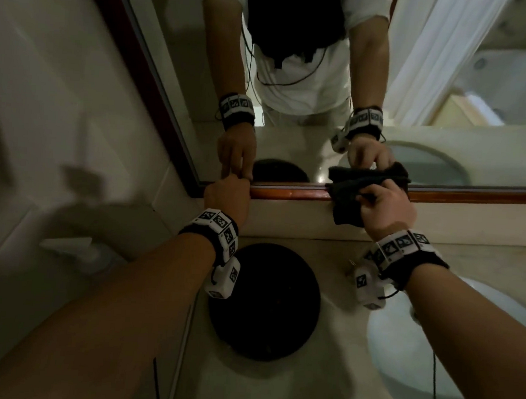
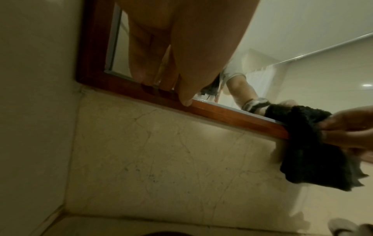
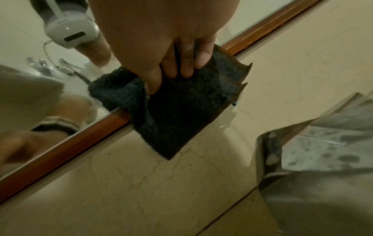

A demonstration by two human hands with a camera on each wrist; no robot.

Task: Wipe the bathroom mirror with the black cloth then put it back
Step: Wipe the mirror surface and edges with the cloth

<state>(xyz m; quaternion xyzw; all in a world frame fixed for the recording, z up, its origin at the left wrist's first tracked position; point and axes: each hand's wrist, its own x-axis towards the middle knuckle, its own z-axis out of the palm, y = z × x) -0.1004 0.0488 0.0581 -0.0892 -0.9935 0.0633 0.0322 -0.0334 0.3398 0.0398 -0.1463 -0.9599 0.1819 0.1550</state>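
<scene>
Head view: the right hand [image 1: 385,208] grips a dark, fluffy black cloth [image 1: 348,202], fingers and thumb curled into its upper part, and holds it against the bottom rail of the reddish-brown wooden frame [image 1: 290,192] of the bathroom mirror [image 1: 291,132]. Above the knuckles the cloth's top edge laps onto the glass; below the hand its lower half hangs loose over the pale marbled wall panel [image 1: 285,219]. Right wrist view confirms this: thumb and three visible fingers pinch the cloth [image 3: 181,111] at the frame [image 3: 70,143], with one corner of the fabric curling free beyond the fingers. The left hand [image 1: 227,197] sits well apart on the other side, near the frame's lower corner; left wrist view shows its fingers [image 2: 153,60] bent with tips pressing on the rail [image 2: 222,111] and holding no object. Beneath and between both wrists a round black disc [image 1: 264,302] lies on the pale stone counter [image 1: 330,375]. Under the right forearm is a white basin [image 1: 417,334].
</scene>
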